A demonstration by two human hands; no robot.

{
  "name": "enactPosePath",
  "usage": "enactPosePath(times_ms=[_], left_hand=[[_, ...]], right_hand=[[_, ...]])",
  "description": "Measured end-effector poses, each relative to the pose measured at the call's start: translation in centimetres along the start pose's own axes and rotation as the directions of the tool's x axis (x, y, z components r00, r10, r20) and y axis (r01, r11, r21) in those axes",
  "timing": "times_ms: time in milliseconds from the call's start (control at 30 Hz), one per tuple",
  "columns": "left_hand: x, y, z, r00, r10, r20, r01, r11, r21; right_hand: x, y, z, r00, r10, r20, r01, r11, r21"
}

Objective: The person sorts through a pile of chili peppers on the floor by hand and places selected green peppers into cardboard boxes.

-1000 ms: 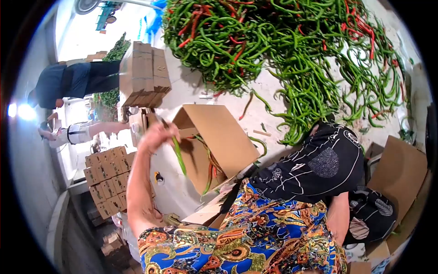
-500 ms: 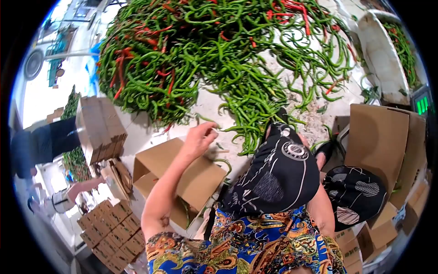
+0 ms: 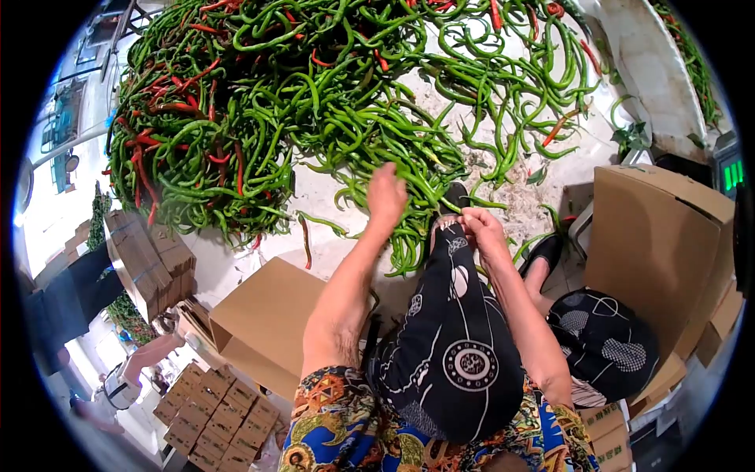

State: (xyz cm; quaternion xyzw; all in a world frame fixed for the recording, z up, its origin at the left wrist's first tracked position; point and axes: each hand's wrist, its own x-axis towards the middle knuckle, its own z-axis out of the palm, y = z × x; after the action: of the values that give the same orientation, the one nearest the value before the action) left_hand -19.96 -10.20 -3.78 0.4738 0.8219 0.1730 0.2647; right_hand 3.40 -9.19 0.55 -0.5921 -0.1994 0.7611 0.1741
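Note:
Long green chili peppers [image 3: 385, 134] lie in a spread heap ahead of me. My left hand [image 3: 387, 195] is over the near part of this heap, touching peppers; its fingertips are smeared by motion, so their grip is unclear. Beside my knee, my right hand [image 3: 486, 232] has its thumb and fingers pinched on the end of a green chili pepper [image 3: 441, 195]. A black shoe [image 3: 455, 197] shows between my two hands, against the peppers. Red chilies [image 3: 140, 173] are mixed in, mostly at the left of the heap.
An open cardboard box [image 3: 271, 303] stands left of my legs, and a taller carton [image 3: 645, 236] is at the right. Stacked boxes [image 3: 212, 413] fill the lower left near another person's arm [image 3: 153, 354]. A scale with a green display [image 3: 731, 175] stands far right.
My left hand has moved forward and right onto the peppers. My right hand, mostly hidden behind my knee before, now shows with a pepper in it. The view has shifted.

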Motion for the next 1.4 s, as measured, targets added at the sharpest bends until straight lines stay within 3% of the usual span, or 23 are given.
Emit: enactPosePath(times_ms=[67,133,167,267,367,433,467,533,567,600,667,733,767,833,900,1000,1033,1067,1100,1133,1200,1267,1400], left_hand=[[-1.0,1.3,-0.5,0.943,0.323,0.082,-0.312,0.942,-0.123],[-2.0,2.6,-1.8,0.943,0.323,0.082,-0.307,0.937,-0.169],[-1.8,2.1,-2.3,0.94,0.338,-0.036,-0.34,0.933,-0.12],[-0.3,-0.4,-6.0,0.972,0.222,-0.073,-0.215,0.973,0.083],[2.2,-1.7,-8.6,0.906,0.294,-0.305,-0.227,0.944,0.238],[4.2,-1.6,-9.8,0.903,0.255,-0.347,-0.167,0.95,0.264],[5.3,-2.0,-9.8,0.941,0.212,-0.264,-0.133,0.948,0.289],[7.6,-3.3,-9.1,0.988,0.113,-0.101,-0.072,0.936,0.344],[8.6,-3.9,-8.7,0.969,0.187,-0.16,-0.097,0.887,0.451],[10.0,-4.5,-8.3,0.984,0.106,-0.145,-0.042,0.921,0.388],[12.1,-5.3,-7.9,0.994,-0.055,-0.09,0.077,0.961,0.265],[12.4,-2.9,-9.0,0.999,0.045,-0.02,-0.041,0.987,0.155],[11.8,-2.1,-8.7,0.995,0.094,0.018,-0.095,0.993,0.076],[9.9,0.2,-8.3,0.983,0.165,0.076,-0.166,0.986,0.016],[7.2,2.9,-8.6,0.971,0.112,0.213,-0.062,0.972,-0.227],[3.5,7.6,-10.2,0.926,0.292,0.241,-0.183,0.903,-0.389],[3.2,7.2,-10.2,0.943,0.241,0.231,-0.11,0.878,-0.467],[2.9,6.6,-10.3,0.955,0.191,0.227,-0.04,0.84,-0.541],[2.6,7.3,-11.5,0.934,-0.018,0.356,0.274,0.675,-0.685],[2.7,6.1,-11.0,0.941,-0.076,0.33,0.314,0.558,-0.768],[2.7,2.6,-10.2,0.921,-0.127,0.369,0.325,0.771,-0.547],[1.2,1.6,-8.9,0.895,-0.124,0.428,0.382,0.707,-0.595],[-0.4,2.1,-7.4,0.857,-0.191,0.479,0.515,0.294,-0.805]], right_hand=[[0.6,-1.3,0.8,1.0,-0.014,-0.018,0.014,1.0,-0.016],[1.1,-1.7,0.9,0.998,-0.06,-0.006,0.06,0.998,-0.019],[1.3,-2.0,0.8,0.997,-0.074,-0.017,0.073,0.996,-0.041],[1.8,-1.9,0.4,0.987,-0.136,-0.08,0.125,0.984,-0.128],[2.4,-0.4,0.6,0.954,-0.288,-0.082,0.244,0.907,-0.344],[2.0,-0.8,1.7,0.934,-0.353,-0.058,0.275,0.812,-0.515],[2.2,-0.6,2.2,0.877,-0.481,0.017,0.356,0.625,-0.695],[2.2,-0.4,3.9,0.823,-0.561,0.094,0.382,0.423,-0.822],[2.9,0.3,4.3,0.793,-0.59,0.151,0.412,0.337,-0.847],[3.1,0.3,4.9,0.78,-0.603,0.169,0.409,0.286,-0.866],[3.5,-0.5,6.0,0.853,-0.502,0.14,0.317,0.286,-0.904],[4.8,-1.0,6.3,0.947,-0.258,0.191,0.272,0.332,-0.903],[5.1,-0.3,6.3,0.918,-0.338,0.206,0.328,0.361,-0.873],[4.9,-0.9,6.6,0.94,-0.279,0.197,0.3,0.398,-0.867],[4.7,-1.6,6.9,0.959,-0.206,0.196,0.271,0.45,-0.851],[5.4,-1.1,6.6,0.961,-0.163,0.224,0.273,0.419,-0.866],[5.4,-1.1,5.9,0.897,-0.309,0.315,0.438,0.536,-0.721],[5.4,-1.6,4.4,0.959,-0.145,0.244,0.274,0.697,-0.663],[4.6,-3.3,3.7,0.951,-0.2,0.237,0.304,0.747,-0.59],[4.1,-4.8,2.7,0.94,-0.257,0.224,0.338,0.788,-0.515],[3.1,-7.8,1.2,0.948,-0.253,0.193,0.296,0.924,-0.242],[3.2,-8.4,0.2,0.943,-0.273,0.191,0.315,0.916,-0.249],[3.5,-6.5,0.2,0.981,-0.027,0.19,0.041,0.996,-0.073]])
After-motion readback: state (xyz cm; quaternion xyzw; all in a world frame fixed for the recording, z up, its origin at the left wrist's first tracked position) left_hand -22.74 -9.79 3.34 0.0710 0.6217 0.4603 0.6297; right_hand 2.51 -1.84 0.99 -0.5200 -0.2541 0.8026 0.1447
